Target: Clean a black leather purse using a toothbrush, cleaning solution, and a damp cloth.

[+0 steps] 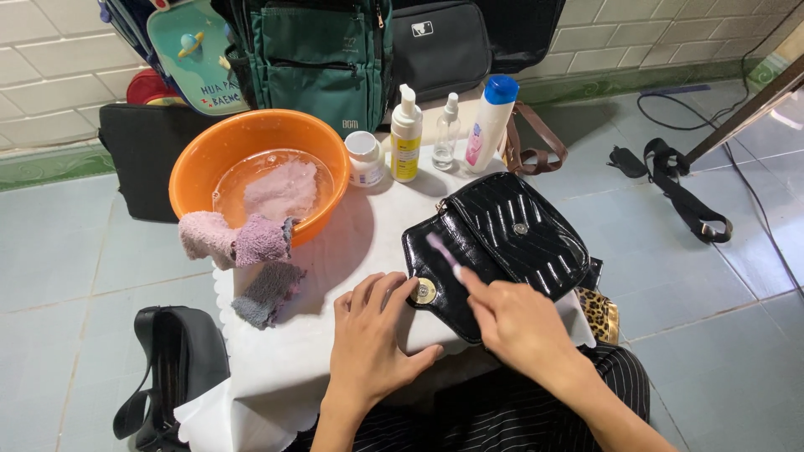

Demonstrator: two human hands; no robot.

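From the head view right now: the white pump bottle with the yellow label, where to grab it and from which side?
Take the pump bottle around its straight yellow-labelled body, below the pump head, coming from the front, the person's side. It stands upright, and the body is the widest even part; the nozzle on top offers poor purchase. The white jar and the clear spray bottle crowd its sides, so fingers probably fit best front and back.

— What packages do I have at the far edge of the counter?

— I count four in a row. A small white jar with a pale label stands just beside the orange basin. Next comes a white pump bottle with a yellow label, then a small clear spray bottle, then a tall white bottle leaning left, blue-capped, with a pink label patch.

— Any signs?

— I see a teal tag with a planet picture hanging by the wall.
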